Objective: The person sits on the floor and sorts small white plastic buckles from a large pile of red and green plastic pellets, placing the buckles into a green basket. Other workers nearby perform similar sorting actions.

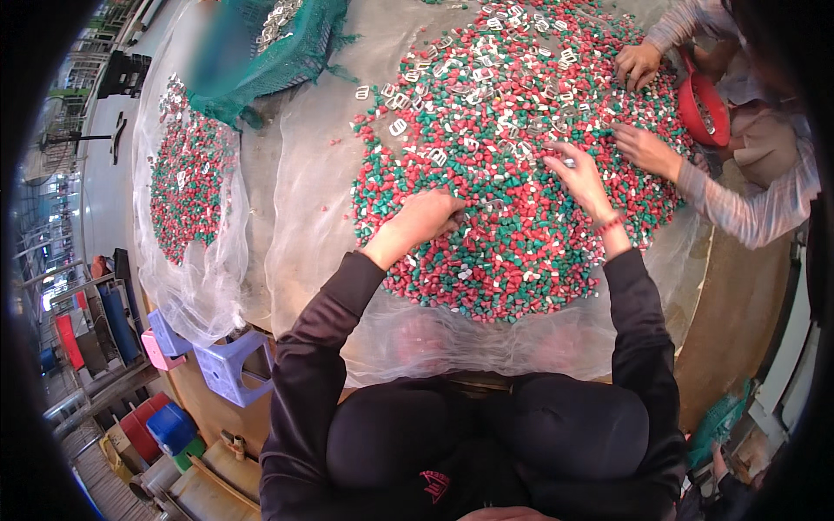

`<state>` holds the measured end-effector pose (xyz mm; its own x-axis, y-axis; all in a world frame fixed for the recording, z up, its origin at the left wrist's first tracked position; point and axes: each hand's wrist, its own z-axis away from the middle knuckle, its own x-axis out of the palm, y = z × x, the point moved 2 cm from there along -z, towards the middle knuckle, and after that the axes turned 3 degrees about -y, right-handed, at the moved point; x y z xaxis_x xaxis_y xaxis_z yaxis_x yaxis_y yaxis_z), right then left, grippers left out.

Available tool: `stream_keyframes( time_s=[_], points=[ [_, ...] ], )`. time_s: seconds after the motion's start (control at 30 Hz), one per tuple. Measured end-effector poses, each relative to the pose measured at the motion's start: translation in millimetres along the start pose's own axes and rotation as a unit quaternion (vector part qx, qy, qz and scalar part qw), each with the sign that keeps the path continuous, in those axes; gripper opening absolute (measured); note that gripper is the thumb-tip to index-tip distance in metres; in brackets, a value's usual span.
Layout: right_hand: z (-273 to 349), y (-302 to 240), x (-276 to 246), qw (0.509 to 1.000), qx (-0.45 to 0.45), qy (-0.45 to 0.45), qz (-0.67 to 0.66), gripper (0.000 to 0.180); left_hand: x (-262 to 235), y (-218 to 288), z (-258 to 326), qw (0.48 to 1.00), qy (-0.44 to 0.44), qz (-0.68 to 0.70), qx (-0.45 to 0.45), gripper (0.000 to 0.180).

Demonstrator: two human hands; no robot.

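Left hand (420,217) curled into, right hand (584,182) loosely bent over, the red, green and white pieces (512,265) spread with silvery buckles (398,128) on pale mesh (313,174); whether either grips anything cannot be told.

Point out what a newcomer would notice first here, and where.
The big heap of small red, green and white pieces would likely draw the eye first, filling the upper middle, with pale slotted buckles scattered over its upper part. The person's left hand and right hand reach over it. A co-worker's bright red container also stands out at upper right.
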<state>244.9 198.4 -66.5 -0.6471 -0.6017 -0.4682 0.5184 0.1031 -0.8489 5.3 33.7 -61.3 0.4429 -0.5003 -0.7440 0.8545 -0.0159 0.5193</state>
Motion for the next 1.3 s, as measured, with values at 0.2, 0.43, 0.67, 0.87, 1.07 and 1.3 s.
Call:
stream_keyframes(
  time_s=[0.2, 0.43, 0.67, 0.87, 1.07, 1.3],
  points=[
    [-36, 36, 56, 0.965, -0.071, -0.107, 0.228, 0.034, -33, -6, 9, 0.997, 0.019, 0.07, -0.006, 0.025],
    [50, -11, 67, 0.936, -0.114, -0.253, 0.215, 0.016, -41, 2, -13, 0.992, 0.097, -0.017, -0.081, 0.029],
    [85, -28, 26, 0.982, 0.087, -0.125, -0.111, 0.026, -19, 23, -19, 0.993, 0.072, -0.027, 0.086, 0.019],
    [75, -28, -8, 0.956, 0.094, -0.054, -0.272, 0.019, -2, 21, -34, 0.988, 0.124, -0.009, 0.096, 0.017],
    [75, -16, -5, 0.971, 0.148, -0.045, -0.185, 0.021, -35, -4, -5, 0.993, 0.115, -0.003, -0.003, 0.025],
    [77, -18, 0, 0.78, 0.048, -0.135, -0.609, 0.026, -56, -35, 26, 0.641, 0.129, 0.756, -0.014, 0.024]
  ],
)
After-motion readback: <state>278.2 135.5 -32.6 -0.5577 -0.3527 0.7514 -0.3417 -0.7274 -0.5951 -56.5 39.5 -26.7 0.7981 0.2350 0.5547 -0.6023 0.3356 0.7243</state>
